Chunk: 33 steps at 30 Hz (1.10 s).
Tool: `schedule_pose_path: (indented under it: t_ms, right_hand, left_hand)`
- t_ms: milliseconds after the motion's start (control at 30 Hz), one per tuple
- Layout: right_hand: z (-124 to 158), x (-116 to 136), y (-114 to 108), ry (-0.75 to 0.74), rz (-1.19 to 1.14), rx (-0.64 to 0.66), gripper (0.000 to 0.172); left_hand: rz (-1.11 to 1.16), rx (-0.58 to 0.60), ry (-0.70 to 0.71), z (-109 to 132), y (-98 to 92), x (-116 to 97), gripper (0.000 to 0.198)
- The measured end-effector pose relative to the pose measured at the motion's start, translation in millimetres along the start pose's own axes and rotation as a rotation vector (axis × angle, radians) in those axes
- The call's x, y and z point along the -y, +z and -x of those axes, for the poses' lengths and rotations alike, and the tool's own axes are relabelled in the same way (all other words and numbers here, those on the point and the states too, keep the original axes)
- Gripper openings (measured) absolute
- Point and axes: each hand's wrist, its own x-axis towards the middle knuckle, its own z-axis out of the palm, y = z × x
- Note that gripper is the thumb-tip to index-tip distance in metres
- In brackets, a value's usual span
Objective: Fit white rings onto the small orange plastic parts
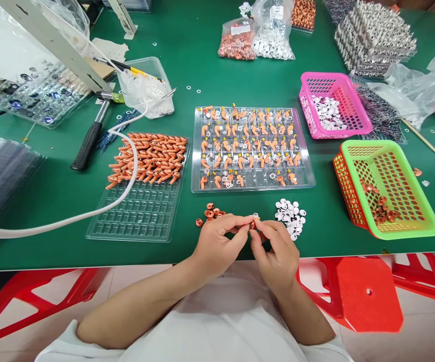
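Seemingly at work over the near edge of the green desk [334, 236], the person's left hand [217, 246] and right hand [277, 256] meet fingertip to fingertip. Both pinch one small orange piece [253, 225] between thumbs and forefingers, and a speck of white shows at its top. The piece sits just above the desk surface, between two small piles. A cluster of orange rings [209, 212] lies at eleven o'clock from the left hand, close to its fingers. A scatter of white rings [290, 213] lies at one o'clock from the right hand, just beside it. At twelve o'clock, further up the desk, stands a clear compartment tray [196, 188] with orange parts set in its cells. At ten o'clock a second clear tray [142, 221] carries a stacked heap of orange parts [149, 158] in its far half, and a white cable [89, 213] crosses it. At two o'clock a green basket [402, 229] holds a few orange rings, with a pink basket [308, 108] of white rings beyond it. A black-handled hammer [89, 143] lies at ten o'clock, well apart.
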Motion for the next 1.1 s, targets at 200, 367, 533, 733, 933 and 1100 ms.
schedule_pose_path:
  t_ms: [200, 367, 533, 733, 933, 1100]
  right_hand:
    - [1, -2, 1, 0.014, 0.022, -0.009, 0.030]
    - [1, -5, 0, 0.008, 0.038, 0.014, 0.030]
    - [-1, -7, -3, 0.033, 0.030, 0.069, 0.027]
    - [-3, -9, -10, 0.088, -0.130, 0.139, 0.019]
    - [-5, -16, -18, 0.201, -0.509, 0.239, 0.020]
    - [-5, -18, -17, 0.267, -0.654, 0.261, 0.016]
  left_hand:
    - [-0.105, 0.079, 0.164, 1, -3.6, 5, 0.030]
    - [-0.173, 0.160, 0.285, 5, -6.4, 6, 0.039]
    - [-0.188, 0.217, 0.329, 5, -11.2, 5, 0.041]
    - [-0.036, 0.279, 0.062, -3, -18.8, -2, 0.023]
    - [-0.053, 0.162, 0.131, -4, -21.1, -2, 0.014]
    - [-0.081, 0.176, 0.396, -3, -21.9, 2, 0.019]
